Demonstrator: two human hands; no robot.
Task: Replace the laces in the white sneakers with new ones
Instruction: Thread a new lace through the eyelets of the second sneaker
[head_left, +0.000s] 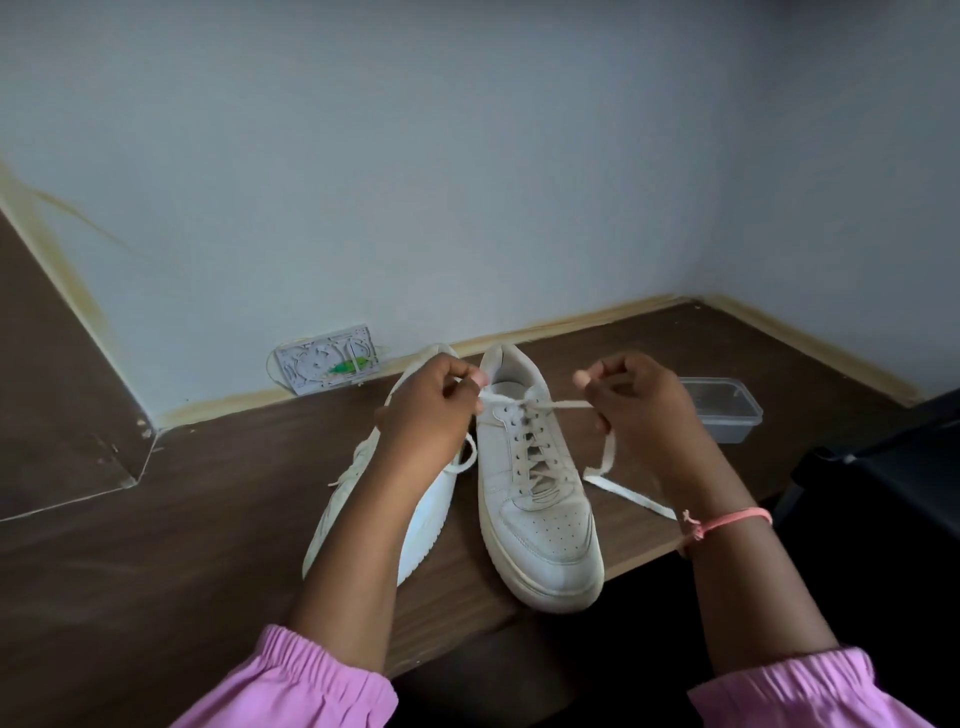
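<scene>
1. Pink elastic-cuffed sleeves (291, 680) cover both forearms; the left hand (431, 410) has its fingers curled, pinching one end of the flat white shoelace (566, 404) just above the top eyelets.
2. On the other side, the right hand (631, 397) pinches the lace's other end between thumb and curled fingers, so the lace runs taut across the shoe between the two hands. A loose length hangs from this hand and trails over the tabletop toward the wrist, which wears a thin pink string bracelet (727, 521).
3. Between the hands stands the upright white leather sneaker (535, 499), toe toward the person and slightly over the table's front edge, laced up through its eyelets.
4. Just left of it, touching or nearly so, the second white sneaker (426, 514) lies tipped on its side, partly hidden by the left forearm.
5. Both rest on the dark brown wooden table (208, 519).
6. Near the right hand sits a clear rectangular plastic container (727, 410).
7. Against the pale wall leans a white patterned plastic card with a green piece (327, 364).
</scene>
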